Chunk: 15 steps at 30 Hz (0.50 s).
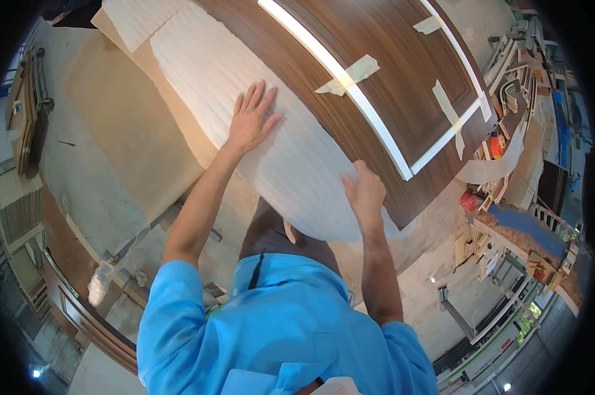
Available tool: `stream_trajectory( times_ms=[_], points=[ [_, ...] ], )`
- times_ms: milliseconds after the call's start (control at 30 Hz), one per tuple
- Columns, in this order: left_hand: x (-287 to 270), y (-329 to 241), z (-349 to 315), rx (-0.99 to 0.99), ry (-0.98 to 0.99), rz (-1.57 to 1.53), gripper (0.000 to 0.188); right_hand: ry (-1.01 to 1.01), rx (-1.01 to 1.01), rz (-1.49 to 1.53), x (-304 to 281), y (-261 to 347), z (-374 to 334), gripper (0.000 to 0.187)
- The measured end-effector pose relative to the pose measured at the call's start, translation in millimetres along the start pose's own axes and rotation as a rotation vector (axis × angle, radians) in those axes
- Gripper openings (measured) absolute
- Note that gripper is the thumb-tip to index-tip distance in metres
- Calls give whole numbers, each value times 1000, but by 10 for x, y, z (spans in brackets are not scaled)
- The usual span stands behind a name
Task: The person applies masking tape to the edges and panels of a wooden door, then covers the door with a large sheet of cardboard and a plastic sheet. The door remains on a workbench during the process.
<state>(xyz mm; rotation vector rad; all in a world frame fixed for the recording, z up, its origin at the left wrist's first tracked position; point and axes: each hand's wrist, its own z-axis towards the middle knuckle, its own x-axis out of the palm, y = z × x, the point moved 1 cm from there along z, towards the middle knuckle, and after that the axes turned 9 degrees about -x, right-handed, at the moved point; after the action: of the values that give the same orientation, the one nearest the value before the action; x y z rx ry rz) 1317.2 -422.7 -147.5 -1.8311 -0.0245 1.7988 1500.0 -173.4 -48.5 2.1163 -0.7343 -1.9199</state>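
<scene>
My left hand [250, 122] lies flat on a long white foam sheet [297, 155], fingers spread. Closer to the sheet's near right end, my right hand [367, 197] has its fingers curled in at the sheet's edge. It seems to grip that edge, though the fingertips are partly hidden. Alongside the foam is a brown wood-grain door panel [297, 59]. White strips [370, 118] run along its raised frame, crossed by pieces of pale masking tape [350, 76].
Brown sheet material [113, 125] is at the left, beside the foam. Timber offcuts [508, 72] and a cluttered bench [521, 230] stand to the right. Dark door pieces [86, 316] lean at the lower left, near a clear plastic-wrapped bundle [100, 283].
</scene>
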Motion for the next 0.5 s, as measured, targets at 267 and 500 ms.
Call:
stream_trajectory(
  times_ms=[267,500],
  points=[
    [161,-197,0,-127,58,191,67,195,87,315,804,-699,-812,27],
    [408,-234,188,-173,-25,193,66,7,517,663,1298,-1672,-761,42]
  ],
)
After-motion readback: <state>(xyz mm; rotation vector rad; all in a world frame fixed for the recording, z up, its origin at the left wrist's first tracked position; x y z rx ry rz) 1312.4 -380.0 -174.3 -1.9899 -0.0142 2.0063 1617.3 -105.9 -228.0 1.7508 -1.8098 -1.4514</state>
